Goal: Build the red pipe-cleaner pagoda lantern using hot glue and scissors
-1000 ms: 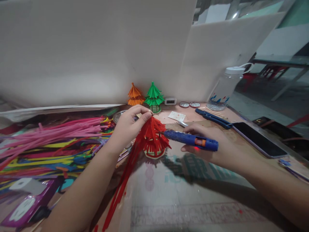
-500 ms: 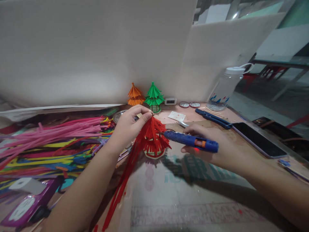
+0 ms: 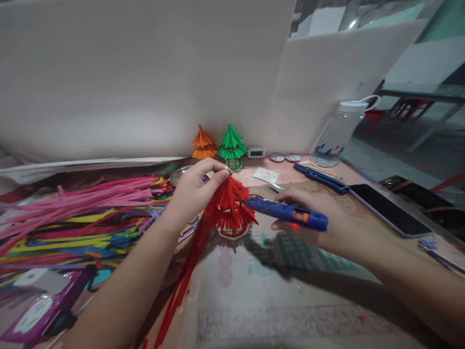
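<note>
Glue gun (image 3: 273, 208) sits clasped in the right hand's (image 3: 308, 199) grip, its nozzle pointing left at the red tiered model (image 3: 234, 206), which appears to stand mid-tabletop (image 3: 290, 171) while the left hand (image 3: 196, 189) pinches its peak. Whether the nozzle touches the model is hard to tell. If that tip is hot, a slip toward the far left could burn the pinching fingers; pressing too hard could tip the model. Loose red strips (image 3: 185, 276), trailing near left, might snag the left forearm (image 3: 134, 271).
</note>
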`<state>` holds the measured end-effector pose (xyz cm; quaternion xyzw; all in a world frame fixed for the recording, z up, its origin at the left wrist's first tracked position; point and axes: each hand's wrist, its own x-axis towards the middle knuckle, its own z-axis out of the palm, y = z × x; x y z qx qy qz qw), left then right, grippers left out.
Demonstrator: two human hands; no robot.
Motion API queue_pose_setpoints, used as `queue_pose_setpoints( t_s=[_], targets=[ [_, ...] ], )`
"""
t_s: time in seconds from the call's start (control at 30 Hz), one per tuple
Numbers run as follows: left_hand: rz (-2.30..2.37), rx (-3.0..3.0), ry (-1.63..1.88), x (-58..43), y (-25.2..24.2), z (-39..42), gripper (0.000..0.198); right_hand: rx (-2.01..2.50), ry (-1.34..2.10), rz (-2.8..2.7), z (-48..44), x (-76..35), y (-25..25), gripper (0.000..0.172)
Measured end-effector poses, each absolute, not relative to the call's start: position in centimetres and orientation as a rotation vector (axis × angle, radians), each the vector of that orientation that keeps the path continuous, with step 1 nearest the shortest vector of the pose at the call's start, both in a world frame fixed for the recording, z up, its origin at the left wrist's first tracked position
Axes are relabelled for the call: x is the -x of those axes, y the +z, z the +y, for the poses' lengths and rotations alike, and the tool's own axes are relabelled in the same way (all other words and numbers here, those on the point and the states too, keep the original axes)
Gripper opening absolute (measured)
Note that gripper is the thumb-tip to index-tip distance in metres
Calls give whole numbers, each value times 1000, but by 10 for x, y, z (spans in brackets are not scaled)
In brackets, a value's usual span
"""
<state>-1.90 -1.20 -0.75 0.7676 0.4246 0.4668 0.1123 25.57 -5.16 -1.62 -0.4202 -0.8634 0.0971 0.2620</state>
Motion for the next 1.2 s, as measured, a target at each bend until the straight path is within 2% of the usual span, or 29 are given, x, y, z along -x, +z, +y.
queue_pose_setpoints(
  t_s=[1.2],
  targets=[
    [1217, -2257, 1368, 19, -8, -13, 19, 1113, 271, -2304, -50, -257, -17, 25]
  ],
)
